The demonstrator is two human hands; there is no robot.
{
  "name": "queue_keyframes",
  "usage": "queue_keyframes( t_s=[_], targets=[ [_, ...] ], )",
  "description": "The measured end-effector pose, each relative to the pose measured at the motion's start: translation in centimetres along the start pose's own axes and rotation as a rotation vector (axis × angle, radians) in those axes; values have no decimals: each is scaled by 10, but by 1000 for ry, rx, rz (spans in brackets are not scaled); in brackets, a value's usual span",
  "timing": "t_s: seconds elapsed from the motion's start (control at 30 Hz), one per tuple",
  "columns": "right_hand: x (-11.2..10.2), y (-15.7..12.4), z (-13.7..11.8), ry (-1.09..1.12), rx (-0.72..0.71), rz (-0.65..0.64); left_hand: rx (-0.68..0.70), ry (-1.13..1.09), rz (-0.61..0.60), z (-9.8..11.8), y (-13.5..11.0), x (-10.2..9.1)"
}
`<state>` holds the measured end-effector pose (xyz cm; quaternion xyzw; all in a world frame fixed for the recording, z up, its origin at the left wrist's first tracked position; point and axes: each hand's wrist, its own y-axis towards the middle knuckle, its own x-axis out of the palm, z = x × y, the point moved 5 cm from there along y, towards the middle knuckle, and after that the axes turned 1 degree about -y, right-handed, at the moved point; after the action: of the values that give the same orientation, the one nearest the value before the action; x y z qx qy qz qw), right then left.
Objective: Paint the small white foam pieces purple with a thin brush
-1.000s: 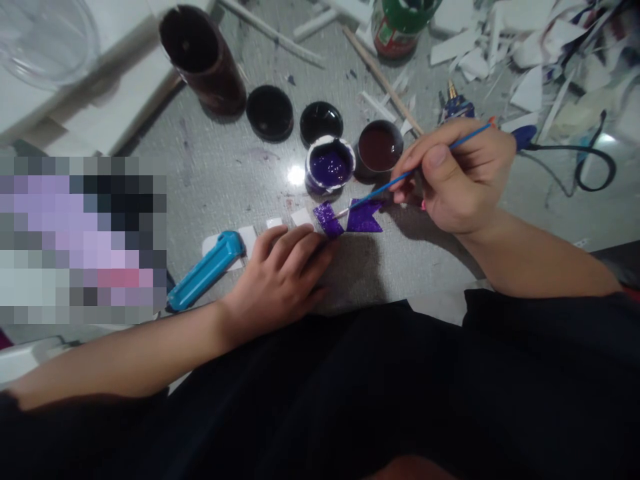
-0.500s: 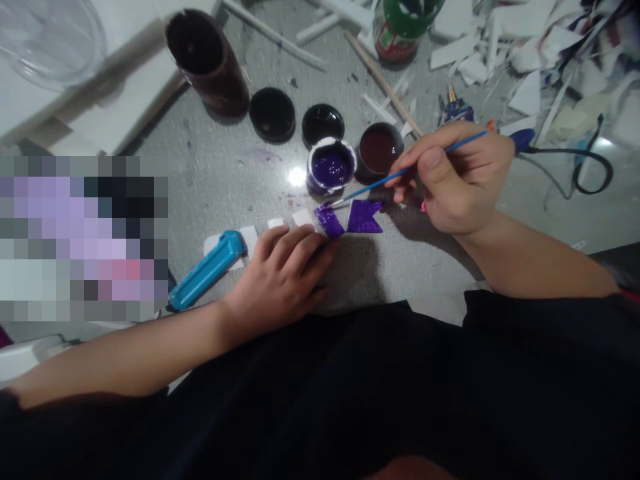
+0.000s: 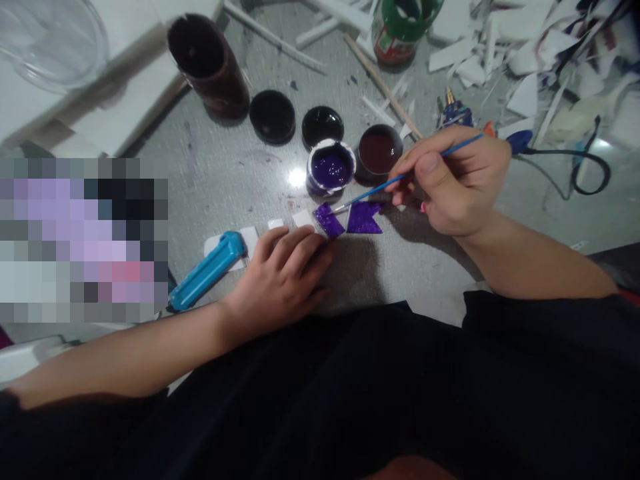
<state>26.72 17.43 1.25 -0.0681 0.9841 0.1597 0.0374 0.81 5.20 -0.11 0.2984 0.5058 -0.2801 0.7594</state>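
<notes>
My right hand pinches a thin blue paintbrush between thumb and fingers. The brush tip touches a small purple-painted piece. To its right lies a second purple piece with a notched end. My left hand rests with fingers stretched out on the table, its fingertips by the painted piece and by small white pieces. Just behind the painted pieces stands an uncapped jar of purple paint. A blue utility knife lies left of my left hand, partly over white scraps.
Behind the paint jar are two black lids and a cup of dark red liquid. A tall brown container, a green jar and a wooden stick stand or lie farther back. White scraps pile up at right.
The brush tip has shifted slightly down and right across the left purple piece. My left hand stays where it was.
</notes>
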Motion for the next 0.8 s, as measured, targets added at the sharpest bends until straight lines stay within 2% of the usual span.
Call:
queue_keyframes(
  t_s=[0.23,0.5,0.8],
  targets=[
    [0,0,6,9,80,-53,-11,-8,2,0,1,0],
    [1,-1,-1,29,64,-24,-36,-28,-35,-1,-1,2],
    [2,-1,3,68,66,-64,-7,-17,-6,0,1,-1]
  ],
)
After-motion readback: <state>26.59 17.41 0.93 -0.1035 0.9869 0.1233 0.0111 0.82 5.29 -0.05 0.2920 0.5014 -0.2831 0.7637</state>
